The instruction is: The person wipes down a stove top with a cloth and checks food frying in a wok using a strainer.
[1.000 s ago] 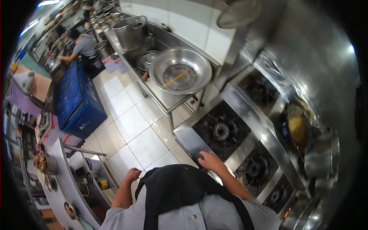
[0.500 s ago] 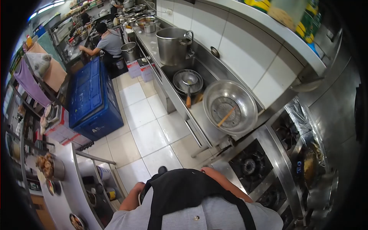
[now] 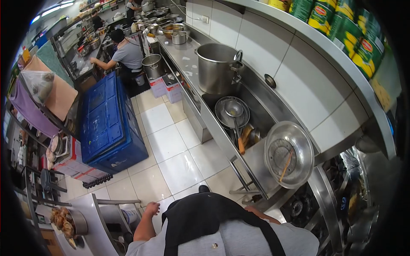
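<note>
1. Left hand (image 3: 152,208): we find it released, fingers loosely bent, held out beside the black apron (image 3: 194,217). Nearest to it is the metal rail (image 3: 119,201) of the white-topped table (image 3: 90,219); we see a gap between the two.
2. Right hand (image 3: 251,209): mostly hidden behind the apron. We cannot tell whether it is clenched, released or grasping something. The forearm lies near the stove (image 3: 319,187).
3. Metal basin (image 3: 300,138): we locate it ahead of the right hand, well apart from it, at the near end of the steel counter (image 3: 252,168). A thin brown stick (image 3: 286,164) lies slantwise inside.
4. Sink (image 3: 258,100): we note a round pan and a strainer (image 3: 233,109) in it, the strainer's orange handle (image 3: 241,143) reaching over the near edge. A tall pot (image 3: 217,70) stands upright beside the tap.
5. Left side: we record a blue chest (image 3: 109,128) on the tiled floor and a pot of brown pieces (image 3: 81,222) on the table.
6. Beyond: we observe a co-worker (image 3: 128,53) in grey, one arm extended over a counter. Green and yellow cans (image 3: 366,51) line the upper-right shelf.
</note>
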Motion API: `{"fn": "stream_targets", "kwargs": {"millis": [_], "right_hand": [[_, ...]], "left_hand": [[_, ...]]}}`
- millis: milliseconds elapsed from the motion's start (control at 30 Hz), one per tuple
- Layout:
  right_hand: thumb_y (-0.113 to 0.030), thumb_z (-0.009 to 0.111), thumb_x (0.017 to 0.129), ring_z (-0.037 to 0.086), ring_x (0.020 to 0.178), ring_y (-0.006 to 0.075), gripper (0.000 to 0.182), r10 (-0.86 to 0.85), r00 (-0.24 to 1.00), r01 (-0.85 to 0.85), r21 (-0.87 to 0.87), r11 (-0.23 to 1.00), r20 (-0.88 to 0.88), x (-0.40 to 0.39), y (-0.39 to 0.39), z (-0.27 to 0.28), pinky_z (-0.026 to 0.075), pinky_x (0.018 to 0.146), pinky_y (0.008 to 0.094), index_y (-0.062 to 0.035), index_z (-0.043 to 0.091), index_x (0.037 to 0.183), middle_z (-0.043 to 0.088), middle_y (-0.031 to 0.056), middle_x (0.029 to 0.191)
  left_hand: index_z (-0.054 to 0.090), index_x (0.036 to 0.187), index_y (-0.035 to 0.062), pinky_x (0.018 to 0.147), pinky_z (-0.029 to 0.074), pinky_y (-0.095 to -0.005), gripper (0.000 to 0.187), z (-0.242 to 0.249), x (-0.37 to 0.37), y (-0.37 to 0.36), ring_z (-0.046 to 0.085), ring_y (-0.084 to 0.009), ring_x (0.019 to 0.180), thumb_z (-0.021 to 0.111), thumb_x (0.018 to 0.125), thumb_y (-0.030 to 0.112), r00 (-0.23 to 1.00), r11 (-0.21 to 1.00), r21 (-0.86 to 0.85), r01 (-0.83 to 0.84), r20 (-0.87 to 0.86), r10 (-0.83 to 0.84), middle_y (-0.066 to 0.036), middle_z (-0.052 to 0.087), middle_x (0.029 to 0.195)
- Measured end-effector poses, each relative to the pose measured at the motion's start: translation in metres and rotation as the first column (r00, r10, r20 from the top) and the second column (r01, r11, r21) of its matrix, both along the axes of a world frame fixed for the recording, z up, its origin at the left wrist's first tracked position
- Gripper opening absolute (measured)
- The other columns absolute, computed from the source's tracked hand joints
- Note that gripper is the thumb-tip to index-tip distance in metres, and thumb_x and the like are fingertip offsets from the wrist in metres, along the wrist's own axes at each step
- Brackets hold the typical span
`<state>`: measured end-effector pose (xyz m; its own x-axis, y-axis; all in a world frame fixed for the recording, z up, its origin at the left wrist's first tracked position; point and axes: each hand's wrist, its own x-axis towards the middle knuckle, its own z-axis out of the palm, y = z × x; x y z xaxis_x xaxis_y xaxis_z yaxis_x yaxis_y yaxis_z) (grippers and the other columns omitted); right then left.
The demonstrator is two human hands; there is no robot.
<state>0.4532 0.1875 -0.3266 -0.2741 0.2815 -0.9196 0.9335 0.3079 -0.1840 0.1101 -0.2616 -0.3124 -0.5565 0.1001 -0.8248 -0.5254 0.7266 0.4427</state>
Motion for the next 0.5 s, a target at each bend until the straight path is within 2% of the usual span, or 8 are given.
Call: {"fn": "stream_targets", "kwargs": {"millis": [67,133,167,200,367,400,467,500], "right_hand": [[-0.029,0.057,0.08,0.063,0.068,0.0276,0.035,0.302,0.937,-0.304,0.013,0.953,-0.175,-0.039,0.013,-0.026,0.054,0.052,0.036,0.0039,0.063,0.089,0.062,0.0183,0.089],[-0.028,0.058,0.078,0.063,0.068,0.0237,0.033,0.711,0.651,-0.69,0.185,0.7,-0.266,-0.076,0.025,-0.059,0.051,0.051,0.0348,0.0032,0.064,0.086,0.064,0.0149,0.08],[-0.027,0.06,0.076,0.062,0.065,0.0215,0.03,0.254,0.845,-0.273,0.027,0.962,-0.47,-0.097,0.023,-0.066,0.049,0.051,0.0339,0.0023,0.065,0.084,0.064,0.0126,0.073],[-0.025,0.061,0.074,0.061,0.063,0.0193,0.028,-0.274,0.784,0.182,-0.216,0.959,-0.557,-0.121,0.021,-0.059,0.047,0.051,0.0329,0.0014,0.066,0.081,0.064,0.0102,0.067],[-0.023,0.063,0.07,0.058,0.054,0.0171,0.025,-0.152,0.745,0.027,-0.199,0.98,-0.649,-0.208,0.039,-0.055,0.045,0.05,0.0319,0.0009,0.066,0.073,0.062,0.0088,0.062],[-0.022,0.063,0.07,0.057,0.052,0.0174,0.023,-0.127,0.795,0.032,-0.169,0.985,-0.593,-0.22,0.041,-0.047,0.045,0.049,0.0323,0.0002,0.066,0.072,0.062,0.0083,0.06],[-0.019,0.054,0.07,0.057,0.048,0.0183,0.021,-0.114,0.821,0.061,-0.114,0.992,-0.559,-0.231,0.043,-0.021,0.045,0.046,0.0331,0.0001,0.062,0.064,0.057,0.0088,0.055],[-0.018,0.053,0.07,0.056,0.047,0.0186,0.022,-0.149,0.831,0.119,-0.091,0.989,-0.536,-0.232,0.04,-0.006,0.044,0.045,0.0332,0.0001,0.061,0.061,0.056,0.0089,0.053]], "left_hand": [[0.057,0.098,0.0011,0.053,0.05,-0.0352,0.029,-0.022,-0.002,-0.008,0.06,-0.0217,0.065,0.058,0.081,0.024,0.999,0.993,0.114,0.013,0.035,-0.018,-0.011,0.062,0.078],[0.058,0.097,0.0005,0.052,0.05,-0.0348,0.028,-0.033,-0.01,-0.01,0.061,-0.0215,0.064,0.058,0.081,0.024,0.98,0.975,0.097,0.2,-0.004,-0.201,-0.011,0.061,0.077],[0.058,0.096,0.0003,0.052,0.05,-0.0346,0.028,-0.037,-0.017,-0.008,0.061,-0.0214,0.064,0.058,0.081,0.024,0.957,0.954,0.075,0.291,-0.028,-0.29,-0.011,0.061,0.076],[0.058,0.096,0.0,0.052,0.05,-0.0344,0.028,-0.04,-0.025,-0.007,0.061,-0.0213,0.064,0.058,0.081,0.023,0.934,0.934,0.053,0.355,-0.056,-0.352,-0.011,0.061,0.075],[0.059,0.094,-0.0013,0.05,0.05,-0.0334,0.026,-0.028,-0.101,0.02,0.061,-0.0208,0.062,0.058,0.081,0.022,0.744,0.795,-0.033,0.606,-0.33,-0.581,-0.011,0.061,0.072],[0.059,0.093,-0.0015,0.05,0.05,-0.0332,0.026,-0.019,-0.116,0.029,0.062,-0.0207,0.062,0.058,0.081,0.022,0.768,0.823,-0.035,0.567,-0.338,-0.544,-0.011,0.061,0.071],[0.059,0.094,-0.0028,0.046,0.048,-0.0314,0.026,0.028,-0.14,0.063,0.061,-0.0204,0.059,0.057,0.082,0.02,0.973,0.984,0.019,0.177,-0.152,-0.172,-0.011,0.062,0.075],[0.059,0.094,-0.0028,0.046,0.048,-0.0314,0.026,0.03,-0.151,0.066,0.061,-0.0204,0.059,0.057,0.082,0.02,0.97,0.981,0.023,0.19,-0.157,-0.184,-0.011,0.062,0.075]]}}
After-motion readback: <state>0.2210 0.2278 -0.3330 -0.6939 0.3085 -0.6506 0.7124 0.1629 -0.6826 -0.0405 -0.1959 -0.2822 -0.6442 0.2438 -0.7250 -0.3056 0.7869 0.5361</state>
